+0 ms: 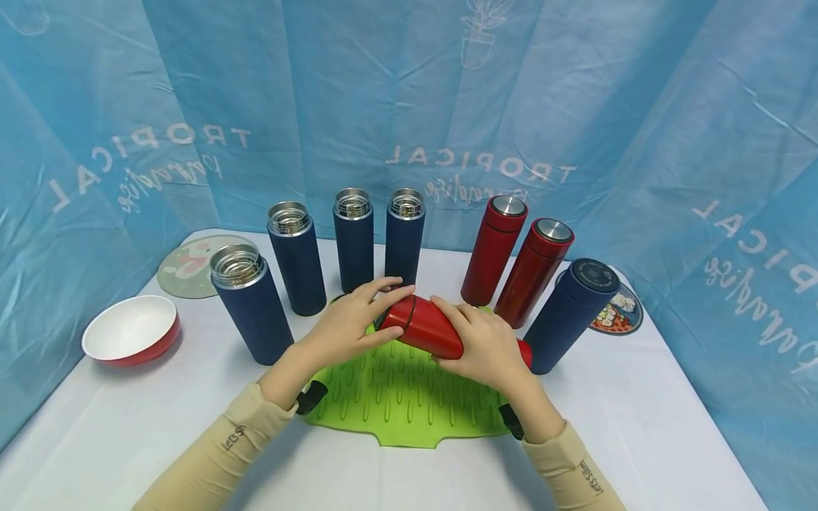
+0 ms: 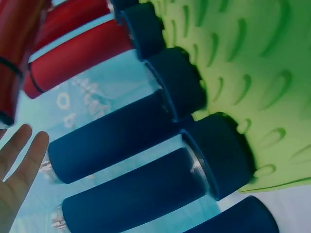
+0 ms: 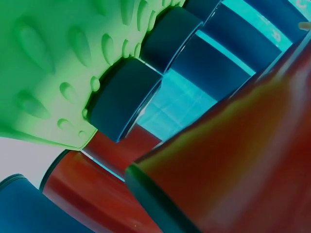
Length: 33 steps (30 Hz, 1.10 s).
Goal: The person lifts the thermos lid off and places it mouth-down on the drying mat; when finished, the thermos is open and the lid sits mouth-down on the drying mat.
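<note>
A red thermos (image 1: 427, 328) lies tilted in the air above a green ribbed mat (image 1: 409, 397), its lid end pointing left. My right hand (image 1: 482, 348) grips its body from above. At the lid, my left hand (image 1: 354, 319) has thumb and forefinger on opposite sides of it; in the left wrist view two other fingers (image 2: 34, 150) stand out straight beside the thermos. Several dark blue caps (image 2: 221, 155) sit along the mat's far edge, mostly hidden behind my hands in the head view. The right wrist view shows the thermos (image 3: 243, 170) close up.
Several lidless navy thermoses (image 1: 252, 312) stand behind and left of the mat. Two lidded red thermoses (image 1: 488, 252) and a lidded navy one (image 1: 565, 319) stand right. A red-and-white bowl (image 1: 131, 330) and a round placemat (image 1: 185, 273) lie left, a patterned round mat (image 1: 623, 312) right.
</note>
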Each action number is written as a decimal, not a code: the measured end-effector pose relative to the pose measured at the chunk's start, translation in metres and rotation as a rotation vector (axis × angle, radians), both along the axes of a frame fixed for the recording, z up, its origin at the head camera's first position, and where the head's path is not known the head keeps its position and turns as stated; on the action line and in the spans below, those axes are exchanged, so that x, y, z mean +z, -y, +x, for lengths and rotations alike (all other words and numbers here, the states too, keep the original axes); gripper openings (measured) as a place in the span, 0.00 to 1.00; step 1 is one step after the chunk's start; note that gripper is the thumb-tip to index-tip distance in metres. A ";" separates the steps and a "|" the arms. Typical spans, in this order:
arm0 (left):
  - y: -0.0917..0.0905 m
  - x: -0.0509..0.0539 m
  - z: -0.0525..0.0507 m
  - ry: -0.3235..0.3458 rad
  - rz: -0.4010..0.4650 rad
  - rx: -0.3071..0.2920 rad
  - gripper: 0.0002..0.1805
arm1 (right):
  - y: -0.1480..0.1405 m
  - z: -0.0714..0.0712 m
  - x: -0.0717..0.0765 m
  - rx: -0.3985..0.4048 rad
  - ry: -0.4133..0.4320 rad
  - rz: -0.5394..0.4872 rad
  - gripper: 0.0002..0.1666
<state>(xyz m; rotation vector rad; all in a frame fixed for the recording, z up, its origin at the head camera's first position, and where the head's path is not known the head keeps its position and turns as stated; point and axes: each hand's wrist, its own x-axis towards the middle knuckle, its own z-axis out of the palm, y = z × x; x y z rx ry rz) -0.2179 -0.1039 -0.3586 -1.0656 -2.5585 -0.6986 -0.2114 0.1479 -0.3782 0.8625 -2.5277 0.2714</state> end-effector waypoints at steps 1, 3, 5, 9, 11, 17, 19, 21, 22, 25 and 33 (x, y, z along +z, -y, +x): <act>-0.001 -0.002 -0.002 0.018 0.003 0.000 0.32 | 0.000 0.000 0.000 0.005 -0.004 0.008 0.50; -0.004 -0.006 -0.006 0.059 0.024 -0.003 0.29 | 0.001 0.000 -0.001 0.013 -0.007 0.017 0.50; -0.006 -0.011 -0.009 0.100 0.064 -0.017 0.28 | 0.003 0.000 -0.002 0.013 -0.006 0.023 0.50; -0.009 -0.018 -0.012 0.091 0.125 -0.029 0.28 | 0.005 0.000 -0.002 0.001 -0.001 0.029 0.51; -0.010 -0.019 -0.012 0.061 0.146 -0.025 0.29 | 0.006 0.000 -0.001 -0.011 0.000 0.028 0.51; -0.014 -0.017 -0.011 0.037 0.160 0.017 0.29 | 0.009 0.001 -0.002 -0.041 0.021 0.018 0.53; -0.016 -0.016 -0.011 0.082 0.177 0.054 0.26 | 0.009 0.000 -0.003 -0.051 -0.003 0.049 0.54; -0.020 -0.014 -0.010 0.160 0.203 0.108 0.24 | 0.009 -0.002 -0.003 -0.061 -0.054 0.097 0.55; -0.021 -0.014 -0.009 0.206 0.219 0.137 0.22 | 0.008 -0.002 -0.003 -0.064 -0.081 0.123 0.55; -0.024 -0.011 -0.006 0.330 0.248 0.227 0.20 | 0.008 -0.005 -0.002 -0.057 -0.148 0.180 0.56; -0.023 -0.001 -0.007 0.490 0.179 0.262 0.24 | 0.007 -0.004 -0.001 -0.033 -0.165 0.185 0.56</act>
